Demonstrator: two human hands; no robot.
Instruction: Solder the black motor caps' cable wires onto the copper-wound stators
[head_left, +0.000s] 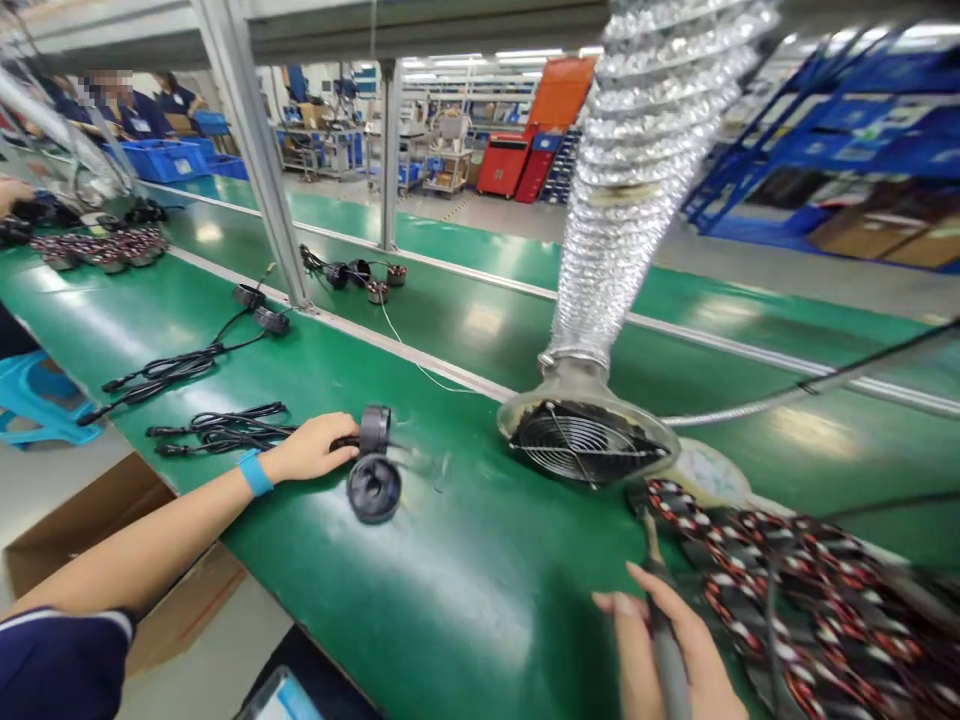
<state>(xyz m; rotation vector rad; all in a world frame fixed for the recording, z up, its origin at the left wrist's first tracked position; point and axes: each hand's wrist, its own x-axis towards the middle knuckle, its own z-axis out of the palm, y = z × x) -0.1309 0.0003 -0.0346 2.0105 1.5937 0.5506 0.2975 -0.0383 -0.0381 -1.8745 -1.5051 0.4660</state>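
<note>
My left hand [319, 447], with a blue band at the wrist, is closed on a black cable [345, 441] right beside a black ring-shaped housing [375, 430]. A second round black part [374, 489] with a hole in its middle lies just in front of that housing. The rest of the cable bundle [232, 428] stretches left over the green bench. In my right hand [675, 650] is a soldering iron [664, 625] with a grey handle. Its tip points away from me, close to a pile of copper-wound motor stators [810, 580].
A fume hood [589, 430] on a silver flexible duct [637, 190] hangs between my hands. More cabled housings [259, 310] lie left on the green bench [450, 600]. Another stator pile [101, 248] and people stand farther left. A metal post [259, 150] rises from the bench.
</note>
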